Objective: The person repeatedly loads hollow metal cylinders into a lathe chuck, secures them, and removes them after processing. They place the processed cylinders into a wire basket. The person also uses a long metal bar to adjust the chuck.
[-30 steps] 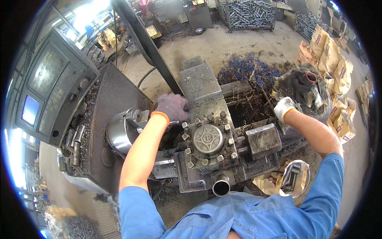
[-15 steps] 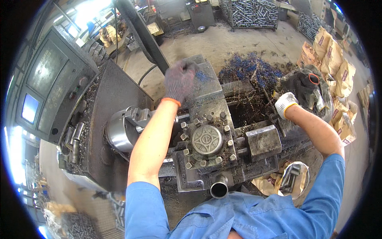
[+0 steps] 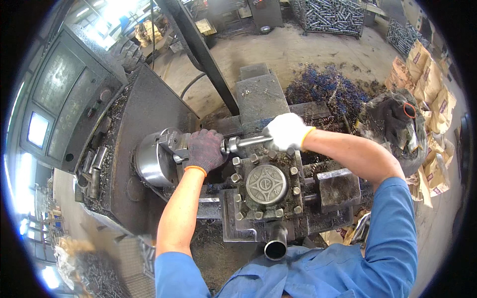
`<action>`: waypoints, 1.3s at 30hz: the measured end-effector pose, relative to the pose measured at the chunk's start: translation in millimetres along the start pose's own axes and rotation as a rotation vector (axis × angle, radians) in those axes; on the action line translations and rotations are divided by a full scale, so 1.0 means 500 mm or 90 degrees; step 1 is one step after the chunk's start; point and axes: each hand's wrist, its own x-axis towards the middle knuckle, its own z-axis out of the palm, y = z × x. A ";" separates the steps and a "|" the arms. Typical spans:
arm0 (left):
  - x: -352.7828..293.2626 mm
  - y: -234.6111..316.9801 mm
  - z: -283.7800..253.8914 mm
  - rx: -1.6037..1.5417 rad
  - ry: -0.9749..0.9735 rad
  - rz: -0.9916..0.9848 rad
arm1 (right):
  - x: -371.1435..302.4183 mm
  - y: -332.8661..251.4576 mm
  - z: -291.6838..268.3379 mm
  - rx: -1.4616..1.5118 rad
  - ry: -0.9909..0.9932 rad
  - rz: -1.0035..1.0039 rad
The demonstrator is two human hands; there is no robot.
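I stand over a lathe. My left hand (image 3: 204, 149), in a dark glove with an orange cuff, is closed around the left end of a shiny steel rod (image 3: 246, 143), right beside the round metal chuck (image 3: 151, 159). In a white glove, my right hand (image 3: 285, 130) grips the same rod at its right end. The rod lies level between the chuck and the square tool post (image 3: 267, 185) with its ring of bolts. The part of the rod near the chuck is hidden under my left glove.
A control panel with a small lit screen (image 3: 37, 129) stands at the left. Blue metal shavings (image 3: 323, 84) are piled behind the machine. Paper sacks (image 3: 432, 99) and a dark bag (image 3: 392, 119) sit at the right. Wire crates of steel parts (image 3: 333, 15) stand at the back.
My left hand came down from the machine's top plate to the chuck. The right hand swung in from the bag at the right, and both now hold a steel rod.
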 end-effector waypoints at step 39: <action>0.001 0.006 0.006 -0.048 0.056 0.027 | 0.091 0.035 0.082 -0.031 0.112 -0.112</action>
